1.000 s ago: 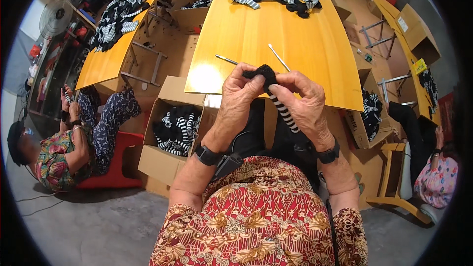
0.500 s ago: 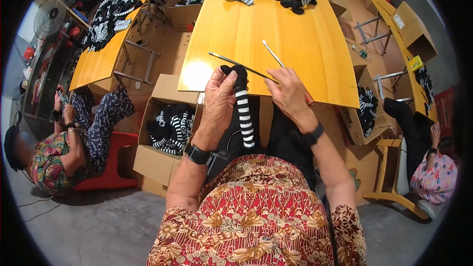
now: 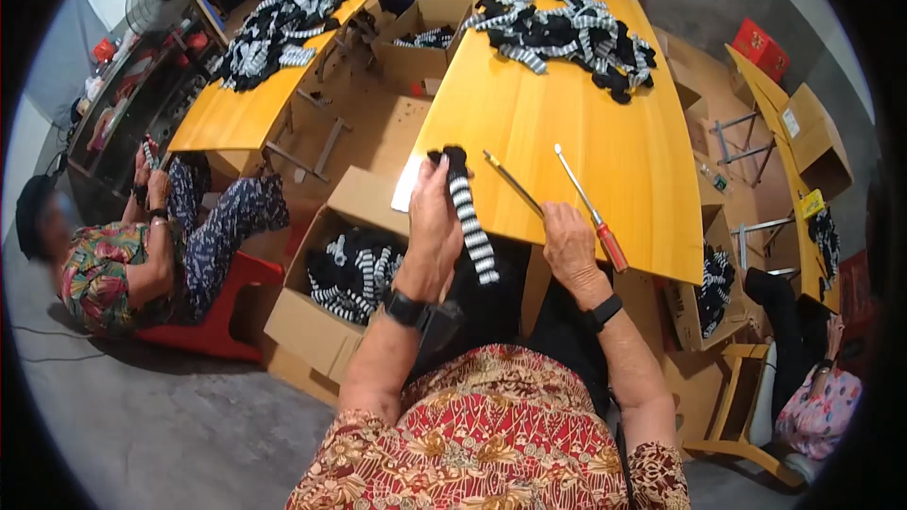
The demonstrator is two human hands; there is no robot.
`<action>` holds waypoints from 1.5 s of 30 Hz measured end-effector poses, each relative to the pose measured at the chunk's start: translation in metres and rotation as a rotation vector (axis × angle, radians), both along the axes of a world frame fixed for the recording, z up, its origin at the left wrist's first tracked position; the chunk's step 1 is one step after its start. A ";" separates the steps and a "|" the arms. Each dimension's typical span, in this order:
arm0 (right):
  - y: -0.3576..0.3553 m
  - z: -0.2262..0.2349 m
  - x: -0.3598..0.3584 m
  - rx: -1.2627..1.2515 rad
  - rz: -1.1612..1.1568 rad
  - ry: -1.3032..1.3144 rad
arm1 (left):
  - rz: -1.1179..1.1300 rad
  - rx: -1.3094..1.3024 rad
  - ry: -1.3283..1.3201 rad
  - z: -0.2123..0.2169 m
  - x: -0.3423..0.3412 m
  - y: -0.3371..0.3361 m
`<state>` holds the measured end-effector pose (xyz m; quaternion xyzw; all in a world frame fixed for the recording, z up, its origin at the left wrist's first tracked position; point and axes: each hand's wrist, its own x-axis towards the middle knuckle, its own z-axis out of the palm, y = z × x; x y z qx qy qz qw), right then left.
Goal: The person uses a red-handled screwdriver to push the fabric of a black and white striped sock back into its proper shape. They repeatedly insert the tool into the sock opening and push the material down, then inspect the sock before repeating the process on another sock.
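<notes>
My left hand (image 3: 436, 222) pinches a knitted piece (image 3: 469, 215), a narrow black-and-white striped tube with a plain black upper end. Its striped length hangs down in front of my legs. A thin dark rod (image 3: 515, 183) with a lighter tip is gripped in my right hand (image 3: 570, 244), pointing away and to the left over the table. Its tip is apart from the knitted piece. Right of that hand, a screwdriver (image 3: 612, 247) with a red handle and a metal shaft lies on the yellow table (image 3: 557, 123).
A pile of striped knitted pieces (image 3: 586, 33) covers the table's far end. Open cardboard boxes (image 3: 354, 184) with similar pieces stand at both sides. People sit left (image 3: 113, 255), right (image 3: 822, 406) and at the back, and another table (image 3: 222, 118) holds a second pile.
The whole view has shifted. The rod, which crossed behind the knitted piece, has swung clear to its right. My right hand has uncovered the screwdriver's handle.
</notes>
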<state>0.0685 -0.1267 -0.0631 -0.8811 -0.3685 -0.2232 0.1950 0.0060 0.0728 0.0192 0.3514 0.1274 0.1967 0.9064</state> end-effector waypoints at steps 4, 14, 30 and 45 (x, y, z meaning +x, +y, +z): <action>-0.033 0.038 -0.043 0.338 0.096 0.290 | 0.076 -0.097 0.063 -0.018 0.024 0.015; -0.087 0.101 -0.135 0.488 0.248 0.654 | 0.126 -0.187 0.053 -0.035 0.042 0.043; -0.033 0.089 -0.117 0.630 0.178 0.617 | 0.235 0.134 -0.168 0.010 0.021 -0.033; -0.032 0.098 -0.110 0.607 0.157 0.380 | -0.156 0.190 -0.149 0.031 -0.009 -0.044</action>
